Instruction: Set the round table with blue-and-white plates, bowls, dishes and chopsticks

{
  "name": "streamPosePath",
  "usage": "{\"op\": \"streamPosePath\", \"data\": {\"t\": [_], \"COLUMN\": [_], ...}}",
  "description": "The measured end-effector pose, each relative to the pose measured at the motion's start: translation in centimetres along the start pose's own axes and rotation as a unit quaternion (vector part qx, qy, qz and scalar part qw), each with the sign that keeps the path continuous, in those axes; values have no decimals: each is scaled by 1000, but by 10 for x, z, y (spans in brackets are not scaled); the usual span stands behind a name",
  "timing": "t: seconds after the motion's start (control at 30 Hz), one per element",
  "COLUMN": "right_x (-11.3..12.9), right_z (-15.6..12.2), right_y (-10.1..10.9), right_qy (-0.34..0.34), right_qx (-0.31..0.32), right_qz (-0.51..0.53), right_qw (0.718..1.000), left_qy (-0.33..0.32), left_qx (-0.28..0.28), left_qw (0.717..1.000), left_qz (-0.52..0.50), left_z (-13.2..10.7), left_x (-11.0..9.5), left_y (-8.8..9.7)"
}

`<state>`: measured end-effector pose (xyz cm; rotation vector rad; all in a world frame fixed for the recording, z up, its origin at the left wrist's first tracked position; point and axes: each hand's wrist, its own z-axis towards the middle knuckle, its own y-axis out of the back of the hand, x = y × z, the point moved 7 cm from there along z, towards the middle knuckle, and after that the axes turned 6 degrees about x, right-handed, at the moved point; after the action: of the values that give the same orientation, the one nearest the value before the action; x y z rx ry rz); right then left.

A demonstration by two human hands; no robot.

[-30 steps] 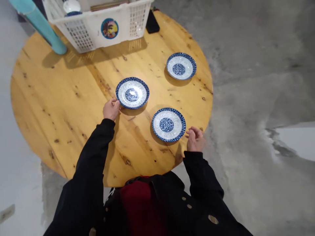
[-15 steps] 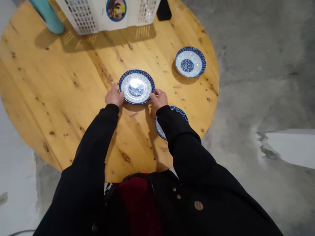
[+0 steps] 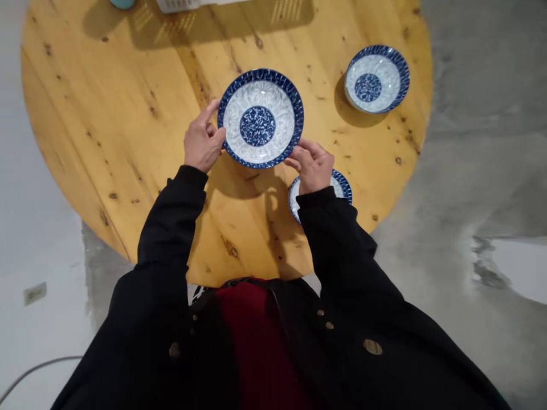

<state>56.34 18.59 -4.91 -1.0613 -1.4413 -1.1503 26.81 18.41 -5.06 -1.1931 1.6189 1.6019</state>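
A blue-and-white patterned plate (image 3: pixel 258 122) with a dark blue rim is held above the wooden table, its shadow falling below it. My left hand (image 3: pixel 201 143) grips its left edge, thumb at the rim and fingers partly hidden. At the lower right edge, my right hand (image 3: pixel 315 168) pinches the rim, some fingertips hidden underneath. A matching bowl (image 3: pixel 390 85) stands on the table to the right. Partly covered by my right hand and sleeve is another blue-and-white dish (image 3: pixel 343 185); whether plate or bowl, I cannot tell.
The round wooden table (image 3: pixel 128 131) has its near edge against my body. At the far side are the bottom of a white plastic basket (image 3: pixel 179 4) and the end of a teal object (image 3: pixel 122 3). Grey concrete floor (image 3: pixel 478 171) lies to the right.
Both hands have raised the plate off the table, closer to me, so it looks larger. My view has shifted, leaving most of the basket and the dark phone-like object outside the picture.
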Motion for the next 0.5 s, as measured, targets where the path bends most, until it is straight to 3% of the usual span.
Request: {"op": "streamPosePath", "data": {"t": [0.13, 0.27, 0.37, 0.5], "right_x": [7, -5, -16, -24], "right_z": [-56, -104, -127, -144], "right_y": [-44, -97, -131, -166], "right_qy": [-74, -140, -175, -186], "right_qx": [38, 78, 108, 143], "right_qz": [80, 132, 159, 183], "right_qw": [993, 978, 966, 955], "left_qy": [12, 60, 72, 78], "left_qx": [-41, -14, 3, 20], "left_qw": [995, 997, 997, 992], "left_qz": [-87, -45, 12, 94], "left_z": [-63, -113, -134, -142], "left_x": [18, 47, 64, 78], "left_y": [48, 78, 97, 118]}}
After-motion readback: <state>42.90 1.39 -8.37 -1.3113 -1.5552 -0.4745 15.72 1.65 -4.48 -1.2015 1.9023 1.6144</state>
